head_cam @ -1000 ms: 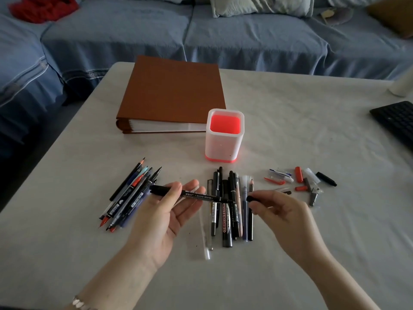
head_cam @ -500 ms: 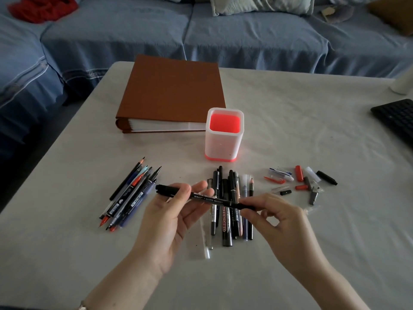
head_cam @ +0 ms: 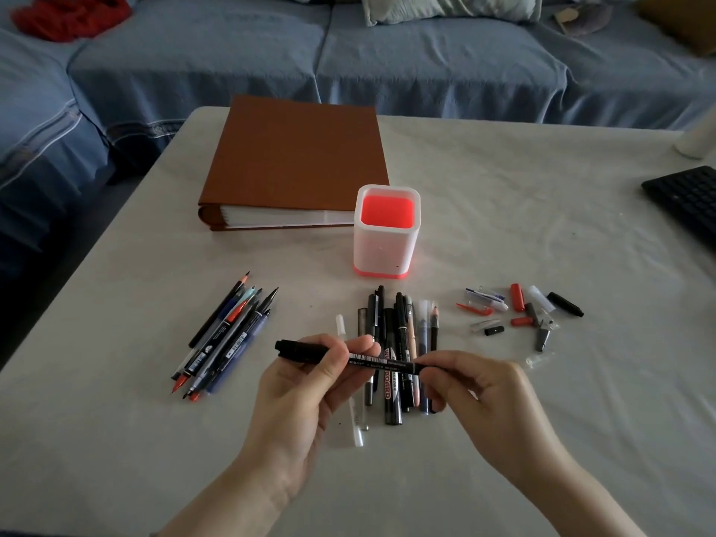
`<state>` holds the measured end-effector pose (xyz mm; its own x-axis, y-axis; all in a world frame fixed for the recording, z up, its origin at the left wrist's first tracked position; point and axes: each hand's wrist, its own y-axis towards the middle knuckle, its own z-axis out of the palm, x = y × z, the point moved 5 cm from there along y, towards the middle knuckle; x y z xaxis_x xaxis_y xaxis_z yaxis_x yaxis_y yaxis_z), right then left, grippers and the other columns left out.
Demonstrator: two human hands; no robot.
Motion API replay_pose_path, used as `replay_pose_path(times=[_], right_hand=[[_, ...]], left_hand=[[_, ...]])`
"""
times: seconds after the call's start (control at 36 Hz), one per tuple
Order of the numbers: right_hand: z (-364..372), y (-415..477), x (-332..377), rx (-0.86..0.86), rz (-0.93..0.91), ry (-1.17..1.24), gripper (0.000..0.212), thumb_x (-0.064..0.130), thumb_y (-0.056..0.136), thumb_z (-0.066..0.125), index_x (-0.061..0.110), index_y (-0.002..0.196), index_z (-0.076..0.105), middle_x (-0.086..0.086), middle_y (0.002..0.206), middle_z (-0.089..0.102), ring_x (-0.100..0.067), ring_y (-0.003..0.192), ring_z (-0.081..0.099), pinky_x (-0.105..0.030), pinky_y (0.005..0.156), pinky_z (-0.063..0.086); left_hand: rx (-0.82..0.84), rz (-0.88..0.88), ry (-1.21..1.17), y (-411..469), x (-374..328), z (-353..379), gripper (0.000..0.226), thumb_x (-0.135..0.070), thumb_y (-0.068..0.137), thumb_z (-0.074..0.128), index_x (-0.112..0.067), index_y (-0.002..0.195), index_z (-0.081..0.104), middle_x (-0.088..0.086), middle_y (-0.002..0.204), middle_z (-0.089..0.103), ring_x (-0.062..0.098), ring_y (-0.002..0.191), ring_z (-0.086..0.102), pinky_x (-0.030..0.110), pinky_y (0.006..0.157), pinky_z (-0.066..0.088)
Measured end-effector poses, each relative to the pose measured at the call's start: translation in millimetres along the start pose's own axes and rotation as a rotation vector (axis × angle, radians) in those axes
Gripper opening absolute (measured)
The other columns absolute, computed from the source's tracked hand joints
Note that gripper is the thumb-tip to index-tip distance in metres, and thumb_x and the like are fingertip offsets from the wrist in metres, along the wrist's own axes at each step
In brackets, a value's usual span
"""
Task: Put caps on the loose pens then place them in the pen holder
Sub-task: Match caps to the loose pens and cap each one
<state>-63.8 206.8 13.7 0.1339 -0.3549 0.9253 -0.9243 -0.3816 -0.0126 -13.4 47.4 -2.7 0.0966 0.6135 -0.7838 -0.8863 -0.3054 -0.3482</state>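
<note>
A black marker pen (head_cam: pixel 310 351) is held level above the table between both hands. My left hand (head_cam: pixel 306 397) pinches its middle with thumb and fingers. My right hand (head_cam: pixel 488 405) grips its right end, fingers curled over the cap there. Under the hands lies a row of capped pens (head_cam: pixel 395 335). A bunch of uncapped pens (head_cam: pixel 228 335) lies to the left. Several loose caps (head_cam: pixel 519 308), red, black and clear, are scattered to the right. The white pen holder (head_cam: pixel 385 242) with a red inside stands upright behind the pens, with no pens in it.
A brown binder (head_cam: pixel 298 157) lies behind the holder at the left. A black keyboard (head_cam: pixel 685 199) reaches in from the right edge, with a white object (head_cam: pixel 697 137) beyond it. A blue sofa (head_cam: pixel 387 56) runs behind the white-covered table (head_cam: pixel 542 211).
My right hand came in from the right with a black cap and closed over the marker's right end. The marker and my left hand drifted slightly right and down.
</note>
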Motion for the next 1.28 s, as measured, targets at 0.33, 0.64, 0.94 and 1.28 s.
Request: replay_pose_path(times=[0.33,0.64,0.94,1.28], right_hand=[[9.4,6.0,-15.9,0.242,0.015,-0.260,0.022,0.027,0.088,0.055,0.042,0.075,0.065,0.020,0.077,0.063,-0.004,0.075,0.054,-0.013,0.066,0.039],[38.7,5.9,-27.6,0.433,0.021,-0.350,0.012,0.024,0.085,0.061,0.027,0.094,0.067,0.041,0.076,0.054,0.012,0.077,0.052,-0.006,0.065,0.038],[10.0,25.5,-51.1,-0.077,0.140,-0.302,0.034,0.017,0.083,0.062,0.026,0.115,0.057,0.000,0.066,0.059,-0.002,0.057,0.049,-0.007,0.056,0.039],[28.7,25.9,-52.6,0.071,0.041,-0.475,0.038,0.029,0.085,0.059,0.027,0.123,0.050,0.021,0.074,0.040,-0.003,0.061,0.045,-0.021,0.065,0.039]], left_hand=[[0.015,-0.067,0.316,17.6,5.1,4.9,0.005,-0.005,0.079,0.061,0.000,0.082,0.060,0.014,0.078,0.074,0.020,0.072,0.071,0.023,0.060,0.057],[-0.112,0.010,0.753,22.7,2.3,-50.7,0.021,-0.015,0.078,0.067,-0.015,0.097,0.059,0.008,0.087,0.071,0.016,0.078,0.069,0.029,0.072,0.056],[-0.265,0.481,1.787,60.2,-41.7,-89.9,0.020,0.000,0.068,0.073,0.002,0.086,0.064,0.019,0.081,0.065,0.040,0.075,0.061,0.044,0.063,0.050],[-0.281,0.401,1.900,75.5,-29.1,-81.4,0.011,-0.007,0.075,0.069,0.002,0.073,0.062,0.021,0.076,0.061,0.040,0.068,0.058,0.041,0.054,0.046]])
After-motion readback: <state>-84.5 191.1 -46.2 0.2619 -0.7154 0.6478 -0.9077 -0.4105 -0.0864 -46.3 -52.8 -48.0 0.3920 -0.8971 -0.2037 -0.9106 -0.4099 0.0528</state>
